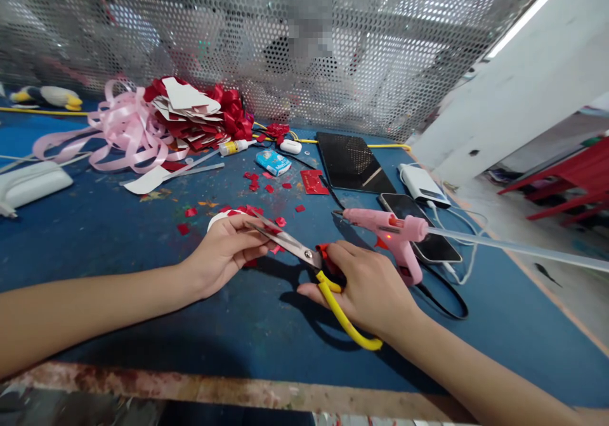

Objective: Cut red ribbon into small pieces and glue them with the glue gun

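Note:
My right hand (366, 280) is closed round a pair of scissors (288, 243) with yellow-covered handles. The blades point left and lie close to the fingertips of my left hand (216, 251). Between those closed fingers is a white piece with red ribbon-like material (216, 219) along it, mostly hidden by the hand. Small red scraps (299, 208) are scattered on the blue tabletop (157, 337) around the blades. Just beyond my right hand stands a pink glue gun (397, 232), with a clear glue stick (518, 248) sticking out of its back.
Pink ribbon (121, 122) lies heaped beside a pile of white and red pieces (190, 109) at the back left. A black tablet (354, 163), a phone (423, 229) and a white power bank (423, 184) lie right. Behind the table rises a perforated metal screen (228, 26).

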A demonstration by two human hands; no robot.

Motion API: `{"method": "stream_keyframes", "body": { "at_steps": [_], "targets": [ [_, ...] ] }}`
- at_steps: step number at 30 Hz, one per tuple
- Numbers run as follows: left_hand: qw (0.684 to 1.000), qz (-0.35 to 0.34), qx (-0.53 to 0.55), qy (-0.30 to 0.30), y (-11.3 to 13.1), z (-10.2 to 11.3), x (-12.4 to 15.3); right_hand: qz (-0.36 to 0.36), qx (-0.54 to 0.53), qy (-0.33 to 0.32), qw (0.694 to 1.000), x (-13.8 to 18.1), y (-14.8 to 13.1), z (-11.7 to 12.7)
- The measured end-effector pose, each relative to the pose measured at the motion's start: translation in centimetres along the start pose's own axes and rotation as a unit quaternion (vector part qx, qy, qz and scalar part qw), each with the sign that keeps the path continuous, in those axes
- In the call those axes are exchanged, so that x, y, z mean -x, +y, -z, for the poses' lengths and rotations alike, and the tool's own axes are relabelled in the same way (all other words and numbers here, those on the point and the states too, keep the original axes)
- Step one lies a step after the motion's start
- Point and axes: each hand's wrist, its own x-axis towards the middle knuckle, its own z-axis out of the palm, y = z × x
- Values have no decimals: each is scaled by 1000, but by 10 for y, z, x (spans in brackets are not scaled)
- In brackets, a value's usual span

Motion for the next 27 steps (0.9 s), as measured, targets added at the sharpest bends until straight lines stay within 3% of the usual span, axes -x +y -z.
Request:
{"method": "stream_keyframes", "body": {
  "at_steps": [7,22,25,27],
  "targets": [
    [1000,-5,-5,-17,1,1,1,-4,22,3,1000,0,0,-2],
    [998,-2,-53,20,2,-1,-1,-10,21,3,1000,1,0,-5],
    [988,-44,-146,11,5,-2,4,-41,11,-1,999,-2,2,-4],
    [948,-124,-294,-15,10,2,12,-61,2,-3,998,-4,4,-2]
  ]
}}
